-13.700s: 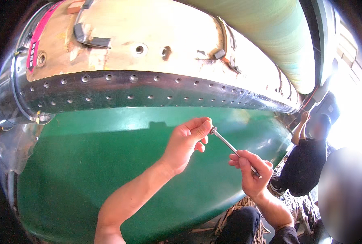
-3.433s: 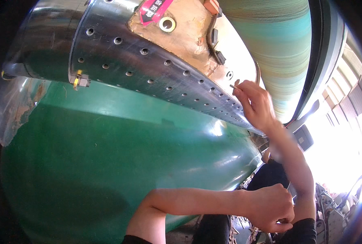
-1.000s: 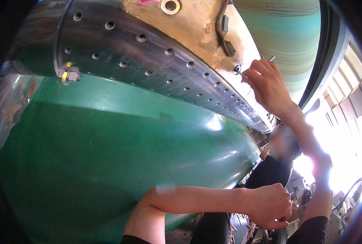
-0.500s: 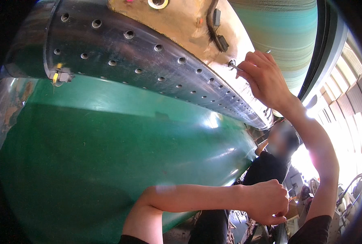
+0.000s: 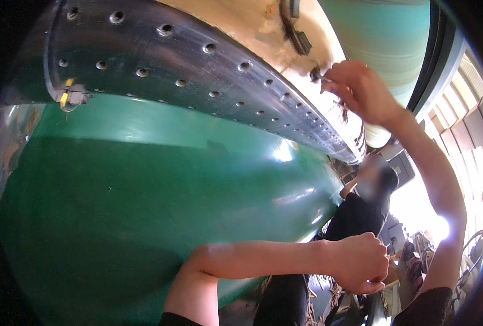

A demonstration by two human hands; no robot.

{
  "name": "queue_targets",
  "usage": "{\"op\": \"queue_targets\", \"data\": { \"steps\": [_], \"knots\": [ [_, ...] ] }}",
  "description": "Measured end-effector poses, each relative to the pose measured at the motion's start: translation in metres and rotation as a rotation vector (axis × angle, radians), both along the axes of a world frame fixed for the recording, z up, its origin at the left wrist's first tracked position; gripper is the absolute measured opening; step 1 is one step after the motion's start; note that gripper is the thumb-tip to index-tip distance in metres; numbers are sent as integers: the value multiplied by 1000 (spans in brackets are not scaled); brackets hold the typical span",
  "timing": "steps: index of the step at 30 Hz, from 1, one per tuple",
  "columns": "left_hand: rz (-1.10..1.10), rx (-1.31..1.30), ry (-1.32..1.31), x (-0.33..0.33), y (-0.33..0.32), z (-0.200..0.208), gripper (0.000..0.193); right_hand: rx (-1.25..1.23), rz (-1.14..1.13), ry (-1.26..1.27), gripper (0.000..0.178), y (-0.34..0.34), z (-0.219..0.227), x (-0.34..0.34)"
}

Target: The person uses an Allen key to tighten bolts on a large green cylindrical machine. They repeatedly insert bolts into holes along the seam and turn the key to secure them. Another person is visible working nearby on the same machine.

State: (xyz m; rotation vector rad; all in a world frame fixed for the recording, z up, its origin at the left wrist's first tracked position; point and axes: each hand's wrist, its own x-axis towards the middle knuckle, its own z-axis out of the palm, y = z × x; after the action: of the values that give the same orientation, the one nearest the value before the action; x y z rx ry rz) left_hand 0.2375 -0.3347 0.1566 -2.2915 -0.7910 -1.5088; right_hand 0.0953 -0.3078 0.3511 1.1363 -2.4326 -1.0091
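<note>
My right hand (image 5: 362, 89) is raised at the upper right, its fingers pinched on a thin metal tool (image 5: 326, 80). The tool's tip points at a dark round fitting (image 5: 314, 74) on the worn tan panel (image 5: 241, 27). My fingers hide most of the tool, and motion smears it. My left arm reaches across to the right. At its end my left hand (image 5: 358, 264) is closed in a fist over the floor, away from the panel. A small bright spot shows at its fingers, but I cannot make out what it holds.
A dark metal cylinder (image 5: 154, 54) with rows of holes runs beside a large green curved surface (image 5: 133, 201). A clamp with yellow (image 5: 74, 96) sits at its left. Behind my right hand stands a teal roll (image 5: 385, 49). Another person (image 5: 361, 212) in dark clothing is beyond my left hand.
The view has shifted slightly, so the panel and cylinder sit higher and further left. My right hand has turned a little at the fitting. My left fist stays closed.
</note>
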Motion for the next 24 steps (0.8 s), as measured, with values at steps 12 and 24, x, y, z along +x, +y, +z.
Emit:
{"op": "queue_targets", "data": {
  "steps": [12,24],
  "knots": [
    [-30,68,-68,-2,-32,3,33,-830,-77,515,27,68,-86,9],
    [21,75,-79,11,-57,9,34,-1229,-210,460,43,48,-125,13]
  ]
}}
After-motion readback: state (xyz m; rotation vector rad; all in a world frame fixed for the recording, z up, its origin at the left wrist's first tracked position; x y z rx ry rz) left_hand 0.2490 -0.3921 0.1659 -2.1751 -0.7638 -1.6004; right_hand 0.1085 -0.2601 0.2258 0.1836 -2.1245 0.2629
